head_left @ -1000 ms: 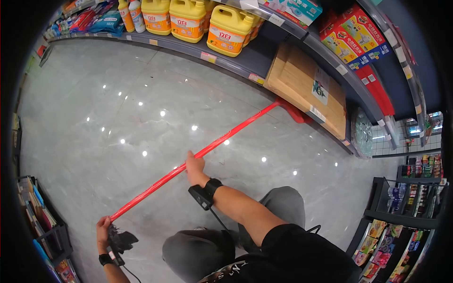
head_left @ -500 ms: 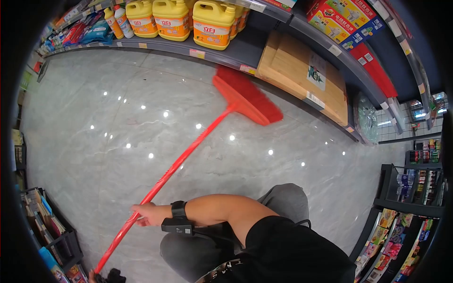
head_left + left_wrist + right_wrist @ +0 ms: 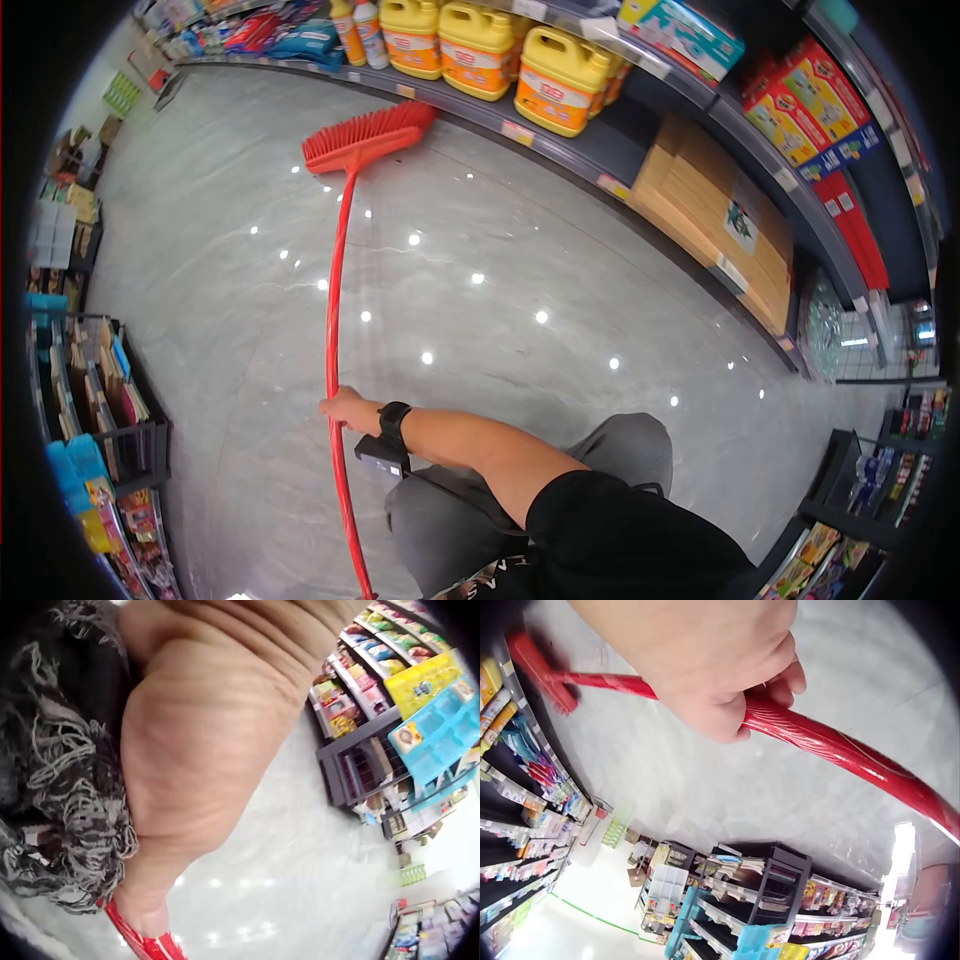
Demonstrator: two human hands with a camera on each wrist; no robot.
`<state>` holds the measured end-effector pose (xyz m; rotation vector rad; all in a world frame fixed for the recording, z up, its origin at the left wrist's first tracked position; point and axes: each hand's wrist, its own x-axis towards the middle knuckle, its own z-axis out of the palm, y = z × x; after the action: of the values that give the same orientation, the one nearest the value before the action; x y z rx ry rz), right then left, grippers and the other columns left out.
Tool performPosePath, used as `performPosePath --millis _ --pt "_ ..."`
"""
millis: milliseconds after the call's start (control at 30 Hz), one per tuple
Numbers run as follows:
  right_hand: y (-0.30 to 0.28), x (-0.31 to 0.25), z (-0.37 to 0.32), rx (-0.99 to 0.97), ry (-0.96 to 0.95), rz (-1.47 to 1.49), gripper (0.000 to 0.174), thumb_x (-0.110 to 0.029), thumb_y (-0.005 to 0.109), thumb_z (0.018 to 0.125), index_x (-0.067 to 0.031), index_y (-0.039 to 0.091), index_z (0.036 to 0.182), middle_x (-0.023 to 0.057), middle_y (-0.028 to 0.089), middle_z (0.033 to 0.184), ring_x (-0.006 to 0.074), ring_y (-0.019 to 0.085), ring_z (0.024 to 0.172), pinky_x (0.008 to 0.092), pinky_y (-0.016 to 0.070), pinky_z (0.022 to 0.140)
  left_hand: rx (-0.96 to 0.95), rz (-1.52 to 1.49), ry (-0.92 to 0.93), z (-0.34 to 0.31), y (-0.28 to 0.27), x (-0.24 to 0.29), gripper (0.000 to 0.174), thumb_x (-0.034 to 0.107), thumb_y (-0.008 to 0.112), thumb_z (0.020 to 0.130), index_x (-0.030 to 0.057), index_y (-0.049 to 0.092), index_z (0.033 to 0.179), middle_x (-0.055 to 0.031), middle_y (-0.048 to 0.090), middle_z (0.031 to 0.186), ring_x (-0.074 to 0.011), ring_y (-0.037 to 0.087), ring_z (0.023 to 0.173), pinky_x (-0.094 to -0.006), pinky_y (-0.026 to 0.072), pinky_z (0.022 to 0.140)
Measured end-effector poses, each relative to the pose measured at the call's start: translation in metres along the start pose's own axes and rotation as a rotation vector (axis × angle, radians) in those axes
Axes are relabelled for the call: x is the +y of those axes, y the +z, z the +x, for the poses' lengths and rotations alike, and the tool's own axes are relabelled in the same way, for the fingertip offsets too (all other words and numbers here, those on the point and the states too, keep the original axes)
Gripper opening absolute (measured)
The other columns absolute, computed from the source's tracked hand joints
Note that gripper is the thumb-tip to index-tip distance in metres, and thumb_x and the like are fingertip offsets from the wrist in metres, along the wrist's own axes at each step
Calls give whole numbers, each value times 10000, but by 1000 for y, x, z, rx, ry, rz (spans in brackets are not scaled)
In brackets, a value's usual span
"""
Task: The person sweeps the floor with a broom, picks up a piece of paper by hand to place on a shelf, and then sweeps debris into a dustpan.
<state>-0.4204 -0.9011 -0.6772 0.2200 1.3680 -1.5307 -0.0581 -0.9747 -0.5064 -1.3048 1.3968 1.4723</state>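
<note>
A red broom point(image 3: 337, 290) stretches away over the grey floor, its bristled head point(image 3: 365, 145) at the foot of the shelf on the far side. My right hand point(image 3: 352, 410) grips the handle partway along, and in the right wrist view its fingers curl round the red shaft point(image 3: 817, 742). The handle's near end runs out of the bottom of the head view. Seen from the left wrist, my left hand point(image 3: 199, 750) has its thumb on the red handle point(image 3: 142, 941); its other fingers are hidden. Dark fringed fabric point(image 3: 67, 772) hangs beside that hand.
Along the far side runs a low shelf with yellow jugs point(image 3: 480, 50) and wooden boards point(image 3: 715, 220). Racks of packets point(image 3: 830, 560) stand at the right, and a dark rack point(image 3: 140, 450) at the left. My bent knees point(image 3: 630, 445) are close below the right arm.
The broom head has swept from under the wooden boards leftward along the shelf. The handle has swung nearly upright in the head view, and the left hand has dropped out of that view.
</note>
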Motion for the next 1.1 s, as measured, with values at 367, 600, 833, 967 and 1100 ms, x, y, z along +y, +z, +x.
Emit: performPosePath --millis 367,600,833,967,1100 --pt "-78 -122 76 318 -339 -62 282 -92 507 667 44 441 906 152 520 775 245 524 694 332 437 584 -111 13 372 102 49 167 319 226 500 810 -26 506 1005 -11 498 656 -98 480 584 -230 400 544" --pt "-202 -124 119 797 -251 -4 318 -41 449 690 62 407 989 218 525 883 296 531 849 361 426 723 -212 232 447 157 94 230 316 256 504 809 -5 536 984 8 487 673 -81 455 616 -217 389 590" --pt "-198 -72 68 564 -223 57 173 -70 537 646 -7 447 780 87 489 613 200 520 502 347 429 403 -202 319 349 178 70 184 301 244 509 804 -1 553 974 13 515 750 -75 447 694 -209 370 644" --pt "-139 6 45 -152 -342 425 106 -117 573 680 -30 518 704 48 506 631 162 541 596 322 479 519 -20 320 275 157 -1 112 280 202 639 696 2 578 884 2 547 729 -80 489 689 -226 404 647" --pt "-78 40 -4 -563 -329 -6 167 -68 604 691 -68 533 843 17 552 770 117 527 702 269 454 656 140 548 53 108 -60 31 296 266 670 664 1 578 756 -29 558 649 -108 501 608 -269 427 574"
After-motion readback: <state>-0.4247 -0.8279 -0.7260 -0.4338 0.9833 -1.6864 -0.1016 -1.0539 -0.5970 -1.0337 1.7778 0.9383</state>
